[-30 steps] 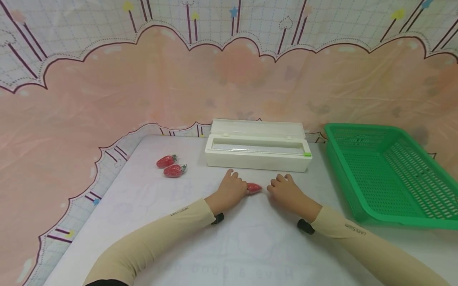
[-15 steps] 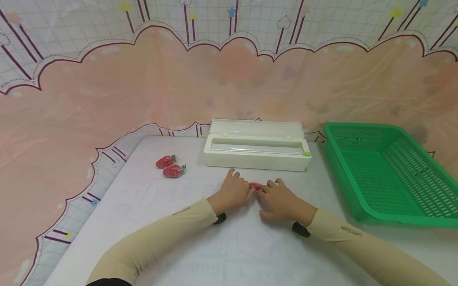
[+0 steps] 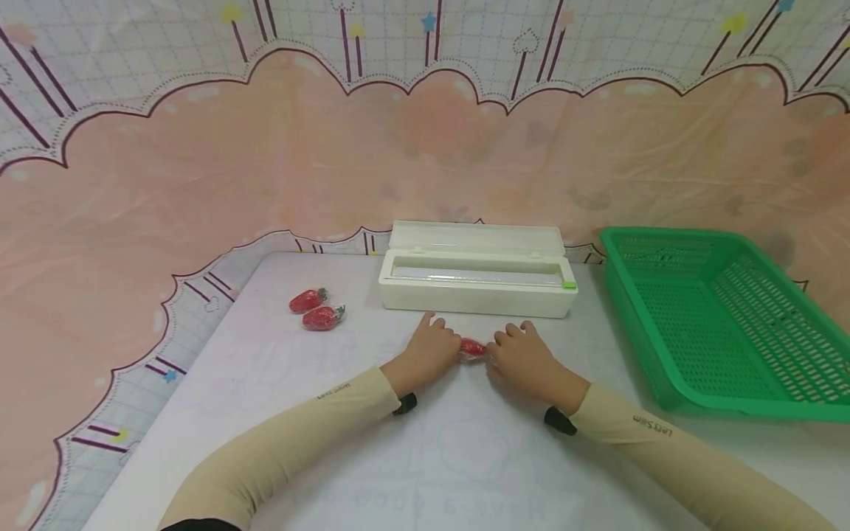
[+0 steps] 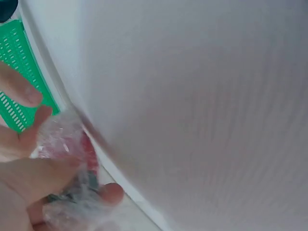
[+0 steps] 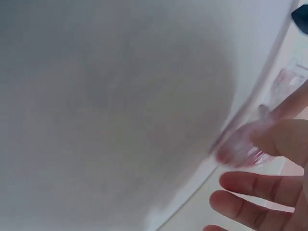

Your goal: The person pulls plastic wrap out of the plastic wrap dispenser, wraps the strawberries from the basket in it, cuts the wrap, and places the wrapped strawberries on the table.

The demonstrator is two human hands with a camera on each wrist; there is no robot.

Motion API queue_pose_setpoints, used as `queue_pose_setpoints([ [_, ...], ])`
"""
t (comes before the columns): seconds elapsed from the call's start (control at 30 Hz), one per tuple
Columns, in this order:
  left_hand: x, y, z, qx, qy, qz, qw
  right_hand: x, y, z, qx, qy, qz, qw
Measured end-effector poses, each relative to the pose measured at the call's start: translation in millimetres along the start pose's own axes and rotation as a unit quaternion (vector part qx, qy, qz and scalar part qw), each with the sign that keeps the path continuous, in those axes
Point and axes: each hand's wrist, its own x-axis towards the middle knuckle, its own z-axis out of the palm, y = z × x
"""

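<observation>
In the head view, a red strawberry (image 3: 473, 349) wrapped in clear plastic film lies between the two hands over the white table. My left hand (image 3: 433, 354) holds its leafy end; in the left wrist view the thumb (image 4: 43, 175) lies across the fruit, with green leaves and bunched film (image 4: 79, 207) below it. At the pointed end is my right hand (image 3: 524, 361). The right wrist view has its thumb (image 5: 281, 139) touching the film while its other fingers (image 5: 262, 187) reach out apart from the fruit. Parts of the fruit are hidden by both hands.
Behind the hands stands a white wrap dispenser (image 3: 478, 301) with its lid raised and a green slider at its right end. Two more wrapped strawberries (image 3: 324, 318) lie on the left. A green plastic basket (image 3: 690, 407) is on the right. A patterned cloth (image 3: 425, 162) hangs behind.
My right hand came in to meet the left at the strawberry, then drew back slightly to the right. Film now shows around the fruit between the hands. The left hand stays nearly in place.
</observation>
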Motion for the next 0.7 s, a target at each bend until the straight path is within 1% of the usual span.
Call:
queue_pose_setpoints([
  [0.1,-1.5,0.8,0.2,0.012,0.027,0.017,0.9994,2.0,5,2,-0.026,0.013,0.012,0.9995],
  [0.2,-2.6,2.0,-1.2,0.017,0.046,0.029,0.9984,2.3,8,4,-0.028,0.038,0.003,0.9989],
  [0.3,-3.4,3.0,-3.0,0.018,0.059,0.031,0.9976,1.9,9,7,-0.035,0.071,-0.009,0.9968],
  [0.37,-4.8,2.9,-4.3,0.019,0.064,0.026,0.9974,2.0,9,7,-0.049,0.086,-0.012,0.9951],
  [0.43,-6.0,1.5,-4.3,0.011,0.065,0.017,0.9977,2.3,9,8,-0.062,0.094,-0.012,0.9936],
  [0.57,-9.9,-3.0,-3.2,-0.006,0.062,0.005,0.9981,2.8,10,8,-0.070,0.095,-0.001,0.9930],
  [0.63,-11.3,-4.9,-2.6,-0.014,0.058,0.007,0.9982,2.9,11,9,-0.067,0.099,0.007,0.9928],
  [0.7,-12.9,-5.8,-4.4,-0.019,0.055,0.015,0.9982,3.3,12,10,-0.065,0.100,0.017,0.9927],
])
